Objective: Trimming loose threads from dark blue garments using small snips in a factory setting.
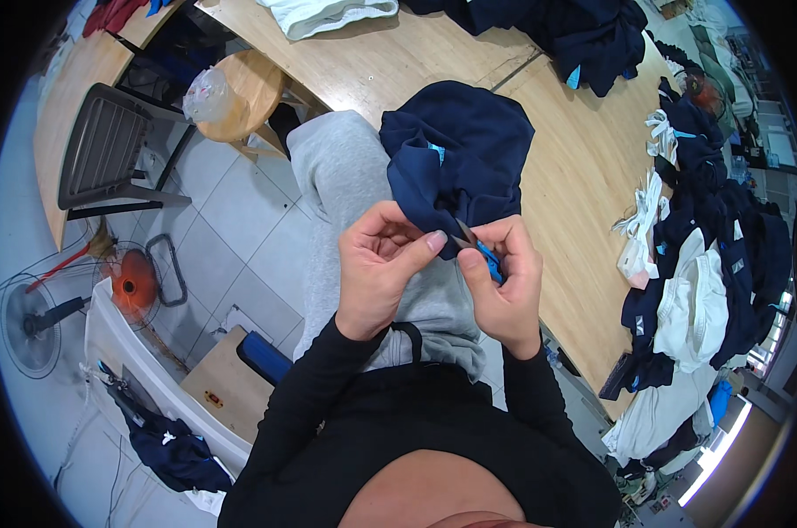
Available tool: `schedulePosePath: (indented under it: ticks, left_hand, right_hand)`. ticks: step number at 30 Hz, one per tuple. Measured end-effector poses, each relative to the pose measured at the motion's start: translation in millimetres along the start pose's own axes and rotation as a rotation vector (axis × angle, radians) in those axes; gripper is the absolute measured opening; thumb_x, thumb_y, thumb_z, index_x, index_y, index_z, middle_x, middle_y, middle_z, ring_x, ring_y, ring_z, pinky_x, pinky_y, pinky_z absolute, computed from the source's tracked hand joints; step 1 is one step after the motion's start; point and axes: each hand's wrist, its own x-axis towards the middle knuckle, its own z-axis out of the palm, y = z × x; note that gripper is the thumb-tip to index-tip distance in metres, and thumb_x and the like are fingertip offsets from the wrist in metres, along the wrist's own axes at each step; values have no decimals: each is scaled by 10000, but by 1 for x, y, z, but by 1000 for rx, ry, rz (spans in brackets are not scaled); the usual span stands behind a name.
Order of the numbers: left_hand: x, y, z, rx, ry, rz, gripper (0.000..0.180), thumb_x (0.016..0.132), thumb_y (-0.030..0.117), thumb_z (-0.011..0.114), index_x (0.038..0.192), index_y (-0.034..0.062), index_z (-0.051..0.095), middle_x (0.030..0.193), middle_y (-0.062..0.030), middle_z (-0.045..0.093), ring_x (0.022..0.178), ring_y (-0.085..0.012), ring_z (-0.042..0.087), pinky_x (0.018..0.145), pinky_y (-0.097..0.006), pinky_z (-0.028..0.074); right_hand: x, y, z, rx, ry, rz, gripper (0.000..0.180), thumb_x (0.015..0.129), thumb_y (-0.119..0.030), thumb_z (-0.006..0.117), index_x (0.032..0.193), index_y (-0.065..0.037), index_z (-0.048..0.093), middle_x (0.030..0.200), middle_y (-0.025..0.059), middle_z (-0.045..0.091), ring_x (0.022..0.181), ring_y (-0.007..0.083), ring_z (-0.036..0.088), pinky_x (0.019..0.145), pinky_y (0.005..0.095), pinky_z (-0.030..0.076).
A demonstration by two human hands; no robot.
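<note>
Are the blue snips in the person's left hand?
No, the right hand holds the snips, while the left hand pinches the navy cloth.

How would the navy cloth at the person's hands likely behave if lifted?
The navy cloth would probably droop, given its soft folds. Its thin-looking edge near the left hand suggests it's light. Rolling seems unlikely, since it lies loosely bunched.

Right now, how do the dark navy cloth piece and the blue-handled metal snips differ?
The dark navy cloth piece is broad, soft and crumpled; the blue-handled metal snips are small and rigid. The left hand holds the cloth; the right hand holds the snips. Both show blue.
</note>
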Motion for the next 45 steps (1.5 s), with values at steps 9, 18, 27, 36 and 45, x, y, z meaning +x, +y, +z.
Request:
schedulePosePath:
  ticks: [9,18,27,36,45]
  left_hand:
    - [-2,3,-2,50,-17,8,206,933,-72,798,1104,-9,701,1048,-70,776,946,-95,727,872,-243,587]
    - [-2,5,-6,191,-19,34,212,919,-56,823,1098,-11,719,1003,-58,772,906,-84,716,818,-225,564]
    - [4,1,-3,-88,40,-52,178,1012,-7,726,1166,13,638,1088,-78,758,951,-103,722,867,-256,590]
    - [2,1,-2,-88,45,-89,173,1015,-10,717,1162,7,627,1091,-103,763,955,-121,739,847,-286,626]
    - [0,2,-1,-61,44,-71,183,1001,-18,730,1154,1,633,1074,-104,770,947,-124,746,863,-284,629]
  right_hand:
    - [2,-5,6,-32,62,-15,243,957,-151,840,974,-2,649,714,37,645,631,67,559,564,248,425]
    - [0,-4,5,-67,73,35,221,974,-125,820,922,-2,644,691,27,629,606,49,526,544,239,384]
    - [1,5,1,142,133,89,223,997,-125,799,1038,-10,612,781,-9,644,698,20,528,613,212,393]
    - [-3,-3,7,-196,147,-61,307,917,-190,884,1013,-13,652,731,51,653,629,106,596,580,264,461]
    - [-2,-1,6,-274,194,-122,280,912,-189,885,962,-3,683,733,107,680,600,210,653,576,305,487]
